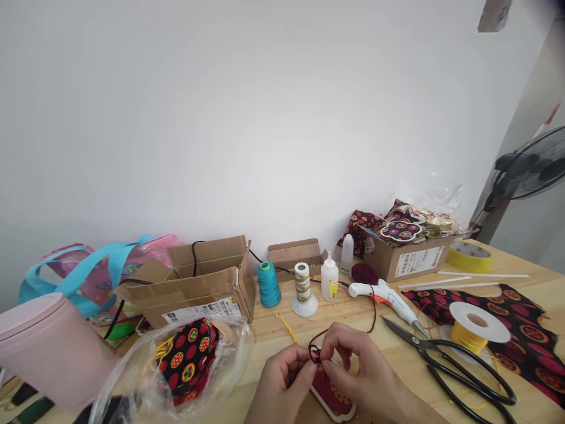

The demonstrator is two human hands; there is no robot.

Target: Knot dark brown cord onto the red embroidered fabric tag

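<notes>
A dark red cord (pixel 314 351) is pinched between the fingertips of my left hand (pixel 286 380) and my right hand (pixel 353 365), where it makes a small loop. Just beneath my fingers lies a dark red tag (pixel 338 403) with a pale rim and gold markings, partly covered by both hands. From the loop the cord runs back to a dark red ball of yarn (pixel 364 274) near the glue gun. A short yellow cord (pixel 288 327) stretches across the wood to the left hand's fingertips.
Black-handled scissors (pixel 441 347), a yellow cord spool (pixel 470 335) and patterned fabric (pixel 529 330) lie right. Behind my hands stand a glue gun (pixel 388 297), a glue bottle (pixel 329 280), thread spools (pixel 269 285) and boxes (pixel 198 294). Left are a plastic bag (pixel 238 341) and pink container (pixel 57 353).
</notes>
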